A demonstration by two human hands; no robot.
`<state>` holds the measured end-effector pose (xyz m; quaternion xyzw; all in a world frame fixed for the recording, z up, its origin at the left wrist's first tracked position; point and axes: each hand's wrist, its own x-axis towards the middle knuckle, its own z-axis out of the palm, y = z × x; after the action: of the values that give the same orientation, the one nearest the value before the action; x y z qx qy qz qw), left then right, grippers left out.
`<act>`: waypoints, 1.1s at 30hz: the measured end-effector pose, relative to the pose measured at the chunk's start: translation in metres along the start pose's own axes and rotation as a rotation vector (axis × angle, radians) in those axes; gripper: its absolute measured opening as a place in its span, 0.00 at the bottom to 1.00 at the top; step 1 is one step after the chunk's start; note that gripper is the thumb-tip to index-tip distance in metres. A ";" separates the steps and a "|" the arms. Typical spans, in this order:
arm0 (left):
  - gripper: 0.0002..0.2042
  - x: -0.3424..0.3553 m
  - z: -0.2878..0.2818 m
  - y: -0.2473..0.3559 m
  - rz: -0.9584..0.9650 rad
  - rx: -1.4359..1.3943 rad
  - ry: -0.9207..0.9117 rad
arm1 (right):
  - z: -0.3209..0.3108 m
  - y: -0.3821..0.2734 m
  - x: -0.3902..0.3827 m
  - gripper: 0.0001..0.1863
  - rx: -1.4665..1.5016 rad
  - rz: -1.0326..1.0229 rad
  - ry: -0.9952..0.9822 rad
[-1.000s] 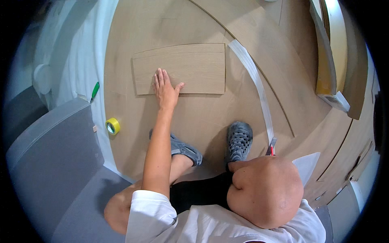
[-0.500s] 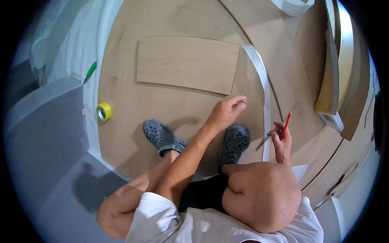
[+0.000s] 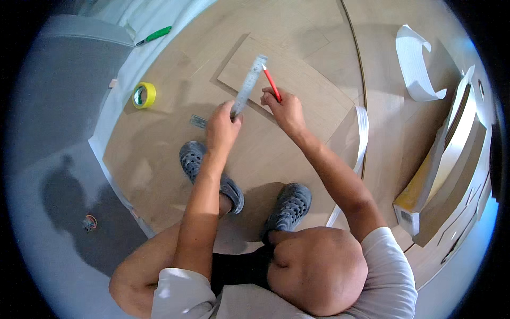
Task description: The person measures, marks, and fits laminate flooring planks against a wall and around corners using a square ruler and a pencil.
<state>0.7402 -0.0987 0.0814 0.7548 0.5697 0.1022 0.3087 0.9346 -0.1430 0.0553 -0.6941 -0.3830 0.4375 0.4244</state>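
Observation:
My left hand [image 3: 222,123] grips a metal ruler [image 3: 247,84], which angles up over a rectangular wood board [image 3: 316,95]; a short part of it pokes out beyond the left of my hand. My right hand [image 3: 283,106] is closed on a red pencil [image 3: 271,80], whose upper tip is close beside the ruler's far part. The board lies on the pale wood floor [image 3: 143,175] beyond my two dark clogs.
Yellow tape roll [image 3: 143,95] and green cutter [image 3: 156,36] lie left, by white sheeting and grey upholstery [image 3: 79,106]. At right are a long thin dark strip [image 3: 360,64], white strip [image 3: 361,127], curled white piece [image 3: 411,69] and upright cardboard with a yellow panel [image 3: 435,170].
My left hand left the board, moved across, and now grips the ruler. My right hand, with the red pencil, rose forward and left to the board. The view has turned.

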 end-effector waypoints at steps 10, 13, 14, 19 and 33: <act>0.18 0.068 0.024 -0.077 0.126 0.427 0.301 | 0.021 0.020 0.075 0.17 -0.807 -0.711 -0.034; 0.18 0.072 0.027 -0.075 0.153 0.342 0.319 | 0.029 0.016 0.097 0.22 -0.898 -0.745 -0.085; 0.19 0.074 0.029 -0.075 0.171 0.312 0.337 | 0.032 0.017 0.104 0.22 -0.907 -0.777 -0.073; 0.17 0.076 0.027 -0.067 0.095 0.327 0.310 | 0.039 0.020 0.134 0.22 -0.898 -0.794 -0.011; 0.20 0.085 0.036 -0.070 0.137 0.328 0.293 | 0.040 0.023 0.142 0.25 -0.990 -0.802 0.038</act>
<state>0.7309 -0.0217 -0.0047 0.8089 0.5647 0.1375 0.0884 0.9471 -0.0123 -0.0164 -0.6184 -0.7623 0.0036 0.1910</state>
